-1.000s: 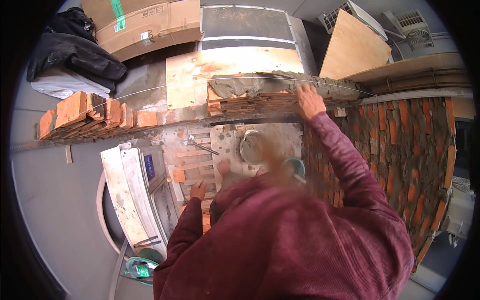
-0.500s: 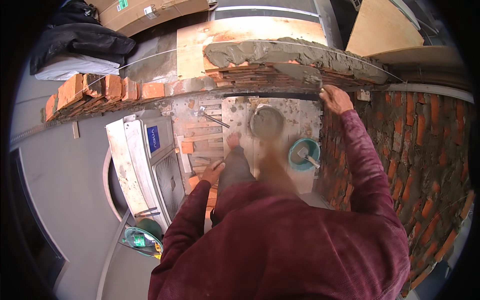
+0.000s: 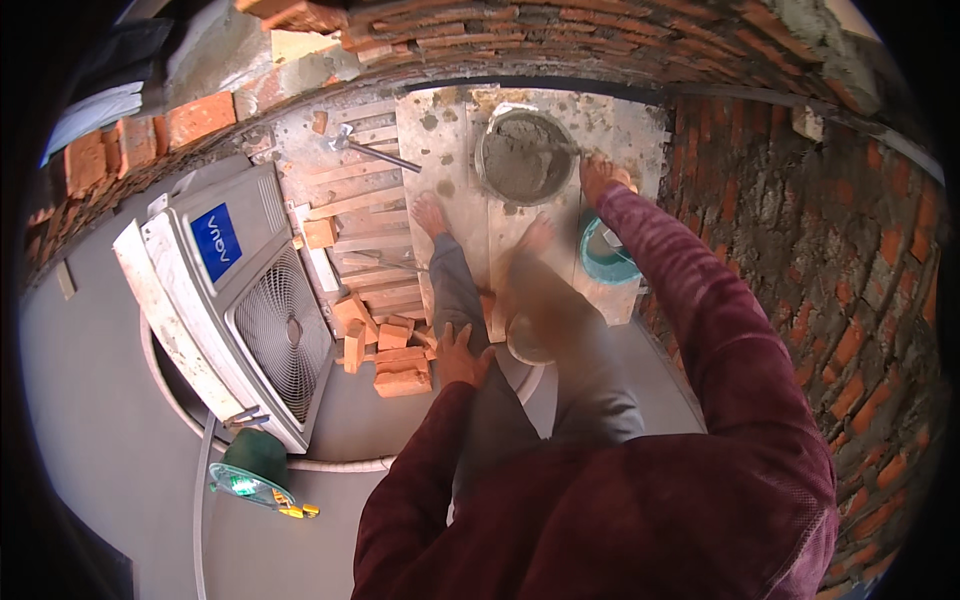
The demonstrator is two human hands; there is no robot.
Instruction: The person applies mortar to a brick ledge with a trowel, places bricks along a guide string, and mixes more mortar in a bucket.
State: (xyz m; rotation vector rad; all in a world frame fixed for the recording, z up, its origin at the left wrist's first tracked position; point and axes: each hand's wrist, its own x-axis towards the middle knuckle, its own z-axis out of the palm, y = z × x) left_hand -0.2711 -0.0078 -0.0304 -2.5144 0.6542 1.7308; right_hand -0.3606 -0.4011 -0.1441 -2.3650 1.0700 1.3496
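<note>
My right hand (image 3: 605, 180) is closed round a trowel (image 3: 560, 150), whose blade is over or in the grey mortar (image 3: 520, 155) of a round bucket (image 3: 496, 192). The blade is blurred and partly lost against the mortar. Just below my right wrist stands a teal bucket (image 3: 612, 276) with a tool inside, partly covered by my sleeve. My left hand (image 3: 460, 356) lies on my left leg near the knee, fingers spread and holding nothing. Both bare feet are on or beside the stained boards (image 3: 465, 215).
Ahead runs a brick wall (image 3: 520, 45); another, smeared with mortar (image 3: 790, 270), rises at right. A hammer (image 3: 375, 155) lies on wooden slats (image 3: 350, 205). Loose bricks (image 3: 402, 372) sit left of my leg, beside an outdoor air-conditioner unit (image 3: 285, 310). A green container (image 3: 255, 455) stands lower left.
My right hand has come down from the wall top to the mortar bucket with the trowel. My left hand remains on my leg. The view has tilted down towards the floor.
</note>
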